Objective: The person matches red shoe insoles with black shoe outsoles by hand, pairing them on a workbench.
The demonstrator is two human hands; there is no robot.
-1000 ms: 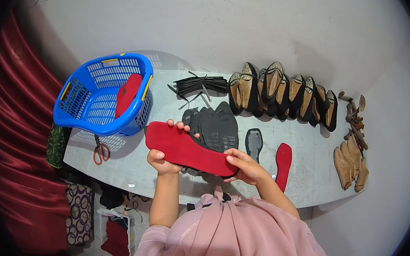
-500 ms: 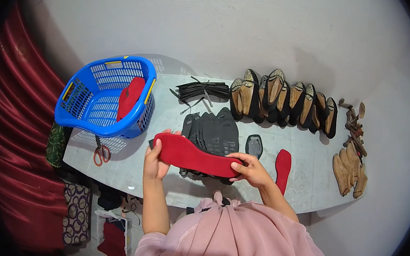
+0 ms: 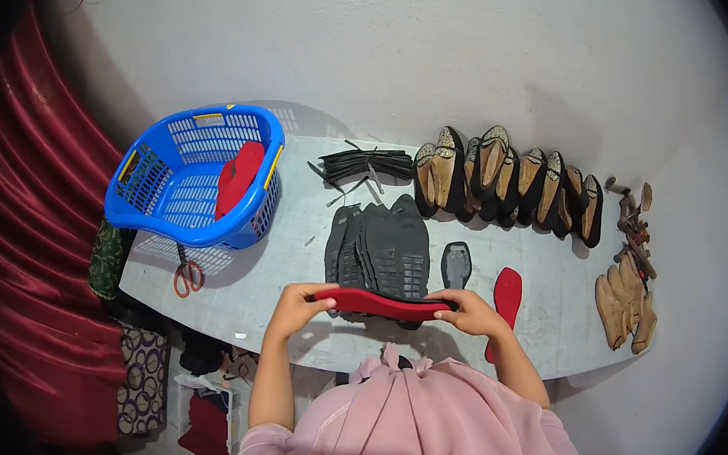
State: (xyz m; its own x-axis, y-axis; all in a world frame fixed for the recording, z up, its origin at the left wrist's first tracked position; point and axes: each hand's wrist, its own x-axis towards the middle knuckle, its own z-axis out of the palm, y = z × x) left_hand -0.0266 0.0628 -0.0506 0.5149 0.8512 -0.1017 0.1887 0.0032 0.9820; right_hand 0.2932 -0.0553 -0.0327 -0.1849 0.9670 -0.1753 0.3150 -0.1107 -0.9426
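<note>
Between my two hands a red insole with a black layer behind it [image 3: 383, 306] is held level, tilted so that it looks narrow. My left hand [image 3: 299, 308] pinches one end and my right hand [image 3: 470, 313] pinches the other. Behind it on the table lies a stack of dark grey soles [image 3: 383, 250], its near edge partly hidden by the insole. A single dark sole piece [image 3: 457, 266] rests to the right of the stack. Close to my right hand lies another red insole [image 3: 506, 297], partly covered by my forearm.
A blue plastic basket [image 3: 195, 233] with red pieces [image 3: 238, 179] stands at the left, orange-handled scissors [image 3: 189, 280] beside it. Black strips [image 3: 367, 164] lie at the back. Several black shoes [image 3: 509, 179] line the wall. Wooden shoe lasts [image 3: 625, 304] are at the right.
The red insole has tipped from showing its broad face to a narrow edge-on view. Both hands have shifted slightly to the right with it, keeping hold of its ends.
</note>
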